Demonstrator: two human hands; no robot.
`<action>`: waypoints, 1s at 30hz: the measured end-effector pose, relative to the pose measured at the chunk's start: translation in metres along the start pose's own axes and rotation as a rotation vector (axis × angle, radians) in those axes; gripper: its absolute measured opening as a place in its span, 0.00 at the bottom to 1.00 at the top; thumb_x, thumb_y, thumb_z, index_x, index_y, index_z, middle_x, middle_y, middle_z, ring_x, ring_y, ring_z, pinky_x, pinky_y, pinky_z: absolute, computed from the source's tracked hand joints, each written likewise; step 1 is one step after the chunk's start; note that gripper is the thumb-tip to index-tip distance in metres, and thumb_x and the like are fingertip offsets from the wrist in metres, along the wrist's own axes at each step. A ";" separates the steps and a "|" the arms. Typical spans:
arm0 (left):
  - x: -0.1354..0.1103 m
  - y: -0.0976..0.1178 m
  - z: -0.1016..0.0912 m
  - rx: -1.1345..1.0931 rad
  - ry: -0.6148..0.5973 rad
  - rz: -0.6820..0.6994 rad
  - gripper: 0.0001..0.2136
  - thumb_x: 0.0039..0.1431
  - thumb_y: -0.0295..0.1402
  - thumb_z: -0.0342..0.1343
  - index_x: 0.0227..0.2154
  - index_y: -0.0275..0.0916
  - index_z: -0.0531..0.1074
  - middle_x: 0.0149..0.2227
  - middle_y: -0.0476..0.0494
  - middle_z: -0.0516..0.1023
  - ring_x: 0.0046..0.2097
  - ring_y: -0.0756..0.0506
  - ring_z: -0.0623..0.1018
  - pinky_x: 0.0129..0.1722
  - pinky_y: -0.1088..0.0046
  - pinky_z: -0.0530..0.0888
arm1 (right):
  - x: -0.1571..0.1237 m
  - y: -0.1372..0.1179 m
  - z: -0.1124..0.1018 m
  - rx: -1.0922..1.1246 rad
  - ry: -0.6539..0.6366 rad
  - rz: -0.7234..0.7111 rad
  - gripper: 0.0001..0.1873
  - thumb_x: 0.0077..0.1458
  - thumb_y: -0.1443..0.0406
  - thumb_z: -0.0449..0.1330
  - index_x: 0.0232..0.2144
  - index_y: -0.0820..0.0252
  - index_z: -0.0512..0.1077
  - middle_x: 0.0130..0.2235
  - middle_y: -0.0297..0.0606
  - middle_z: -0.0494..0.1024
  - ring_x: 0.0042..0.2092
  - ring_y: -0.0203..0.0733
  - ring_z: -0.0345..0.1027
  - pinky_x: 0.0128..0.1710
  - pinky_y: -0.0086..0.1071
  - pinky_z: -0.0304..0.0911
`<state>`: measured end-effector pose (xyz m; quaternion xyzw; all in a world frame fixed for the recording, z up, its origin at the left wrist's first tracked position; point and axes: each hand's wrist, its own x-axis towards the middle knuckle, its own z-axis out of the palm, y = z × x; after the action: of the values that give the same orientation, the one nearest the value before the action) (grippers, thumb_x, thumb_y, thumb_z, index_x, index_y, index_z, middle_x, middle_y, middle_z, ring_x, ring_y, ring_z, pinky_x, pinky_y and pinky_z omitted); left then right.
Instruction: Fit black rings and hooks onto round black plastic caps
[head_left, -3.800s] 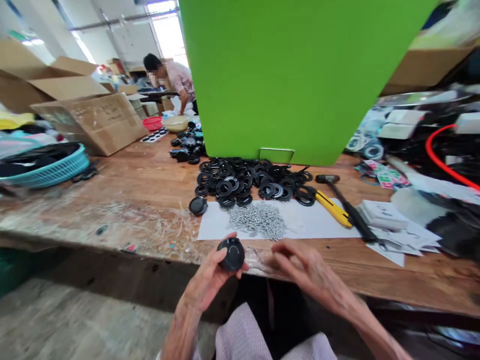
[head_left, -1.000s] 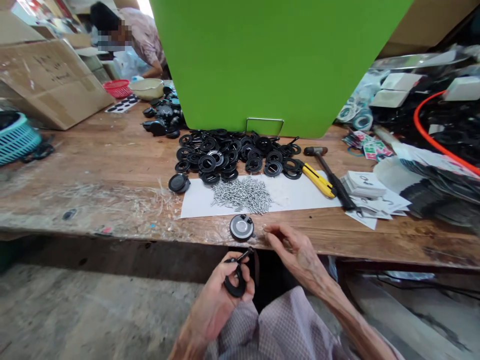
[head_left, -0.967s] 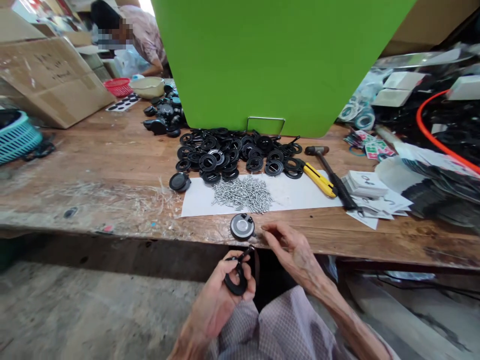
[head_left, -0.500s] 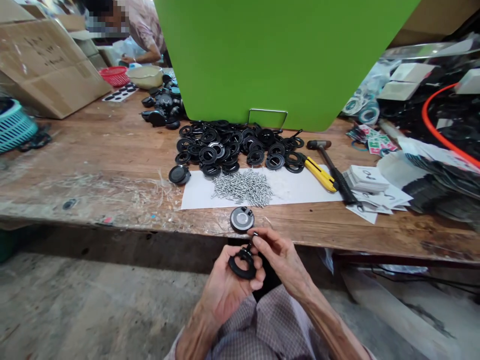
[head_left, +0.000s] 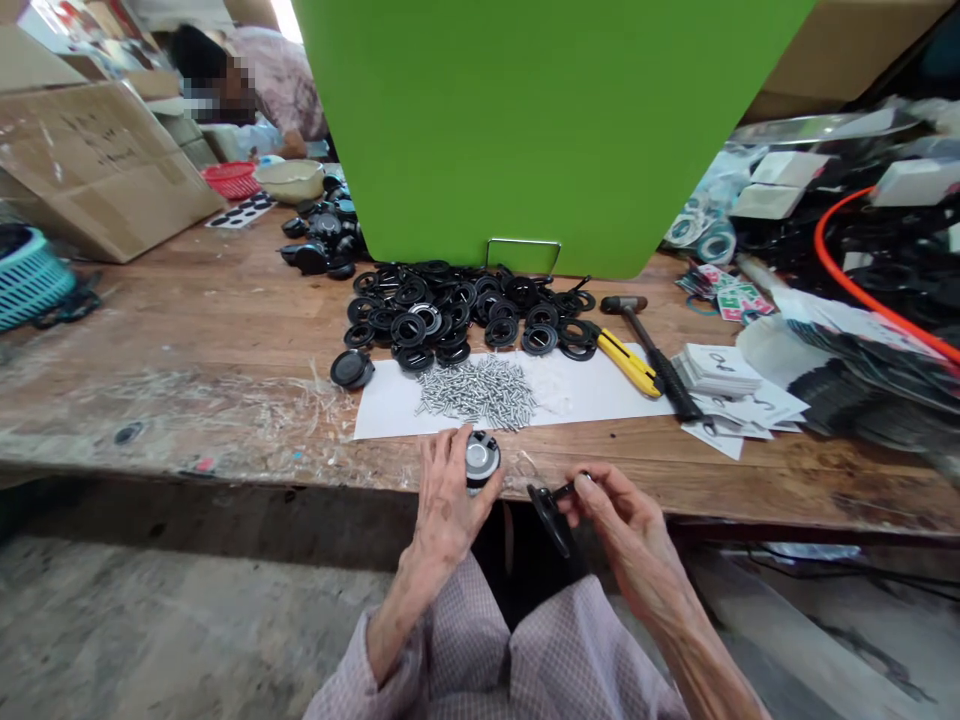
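Note:
My left hand (head_left: 448, 500) is at the table's front edge, its fingers and thumb closed around a round black disc with a grey face (head_left: 482, 457). To the right, my right hand (head_left: 626, 520) pinches the short stem of a black plastic ring (head_left: 551, 520), which hangs edge-on just off the table edge. Beyond the hands, a heap of small silver screws (head_left: 480, 392) lies on a white paper sheet (head_left: 390, 400). Behind it is a pile of black rings (head_left: 450, 315). A single round black part (head_left: 352, 369) sits left of the paper.
A yellow utility knife (head_left: 628, 362) and a hammer (head_left: 656, 355) lie at right, near stacked white cards (head_left: 716, 370). A green board (head_left: 555, 130) stands behind the pile. A cardboard box (head_left: 105, 165) and a blue basket (head_left: 34, 280) are at left. Another person (head_left: 274, 85) bends at the back.
The black ring has passed from my left hand to my right, which moved right with it. My left hand has reached forward and taken hold of the grey-faced disc.

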<state>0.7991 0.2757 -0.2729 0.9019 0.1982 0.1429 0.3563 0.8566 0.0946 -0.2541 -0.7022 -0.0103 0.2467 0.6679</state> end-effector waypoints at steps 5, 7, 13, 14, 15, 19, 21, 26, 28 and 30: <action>-0.004 0.002 -0.020 -0.177 -0.040 -0.028 0.19 0.54 0.30 0.55 0.51 0.41 0.67 0.49 0.39 0.68 0.52 0.39 0.67 0.54 0.55 0.66 | 0.004 -0.006 0.005 0.077 0.051 -0.009 0.19 0.52 0.52 0.63 0.40 0.59 0.67 0.26 0.33 0.76 0.28 0.34 0.68 0.33 0.28 0.63; -0.010 0.009 -0.031 -0.363 -0.098 -0.132 0.16 0.57 0.33 0.53 0.49 0.43 0.68 0.48 0.40 0.69 0.50 0.41 0.70 0.52 0.57 0.68 | 0.007 -0.011 0.017 0.102 0.038 -0.032 0.19 0.52 0.53 0.63 0.38 0.59 0.66 0.26 0.33 0.77 0.28 0.34 0.69 0.33 0.28 0.64; -0.020 0.027 -0.033 -0.951 -0.264 -0.438 0.25 0.51 0.37 0.63 0.51 0.44 0.63 0.50 0.43 0.73 0.47 0.45 0.75 0.47 0.70 0.74 | 0.007 -0.022 0.057 0.159 -0.093 -0.038 0.18 0.53 0.52 0.61 0.33 0.59 0.63 0.27 0.34 0.76 0.27 0.34 0.70 0.30 0.28 0.66; -0.019 0.028 -0.033 -0.993 -0.239 -0.495 0.23 0.50 0.36 0.64 0.48 0.43 0.64 0.47 0.43 0.75 0.43 0.46 0.77 0.43 0.72 0.75 | 0.008 -0.022 0.057 0.145 -0.130 -0.043 0.18 0.54 0.52 0.60 0.34 0.59 0.64 0.28 0.34 0.76 0.27 0.34 0.70 0.30 0.28 0.66; -0.018 0.029 -0.033 -1.020 -0.213 -0.540 0.21 0.50 0.36 0.64 0.46 0.41 0.65 0.44 0.44 0.76 0.39 0.48 0.77 0.38 0.74 0.75 | 0.010 -0.022 0.054 0.108 -0.153 -0.058 0.17 0.55 0.52 0.58 0.35 0.59 0.65 0.28 0.34 0.76 0.28 0.35 0.70 0.30 0.29 0.66; -0.011 0.025 -0.040 -1.091 -0.105 -0.574 0.19 0.47 0.34 0.66 0.41 0.40 0.67 0.36 0.48 0.75 0.30 0.51 0.75 0.28 0.78 0.72 | 0.039 -0.017 0.023 -0.360 0.086 -0.281 0.11 0.58 0.57 0.54 0.37 0.59 0.68 0.30 0.36 0.75 0.31 0.38 0.68 0.34 0.33 0.64; -0.008 0.022 -0.044 -1.105 -0.078 -0.564 0.22 0.46 0.33 0.67 0.44 0.41 0.66 0.36 0.49 0.74 0.30 0.51 0.75 0.28 0.77 0.72 | 0.060 -0.011 0.007 -0.634 0.198 -0.428 0.07 0.57 0.62 0.52 0.34 0.58 0.68 0.32 0.38 0.73 0.34 0.40 0.67 0.38 0.35 0.62; -0.005 0.016 -0.046 -1.112 -0.062 -0.602 0.22 0.46 0.32 0.66 0.44 0.40 0.66 0.37 0.48 0.73 0.32 0.50 0.76 0.32 0.76 0.73 | 0.090 0.005 -0.003 -1.095 0.202 -0.574 0.07 0.58 0.67 0.48 0.32 0.58 0.66 0.33 0.41 0.71 0.39 0.45 0.63 0.41 0.37 0.59; -0.004 0.015 -0.046 -1.168 -0.058 -0.619 0.20 0.48 0.33 0.65 0.43 0.40 0.65 0.37 0.48 0.73 0.32 0.50 0.76 0.32 0.75 0.73 | 0.091 0.009 -0.001 -1.205 0.237 -0.603 0.07 0.59 0.68 0.48 0.33 0.59 0.66 0.33 0.41 0.71 0.39 0.45 0.62 0.41 0.36 0.58; -0.004 0.014 -0.046 -1.232 -0.063 -0.633 0.18 0.50 0.34 0.62 0.43 0.39 0.65 0.36 0.47 0.74 0.32 0.50 0.76 0.32 0.75 0.73 | 0.091 0.010 0.001 -1.291 0.256 -0.630 0.07 0.58 0.69 0.48 0.32 0.59 0.66 0.33 0.41 0.70 0.38 0.45 0.62 0.39 0.35 0.57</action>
<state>0.7811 0.2914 -0.2310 0.4376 0.3242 0.0921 0.8336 0.9328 0.1255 -0.2935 -0.9432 -0.2771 -0.0962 0.1559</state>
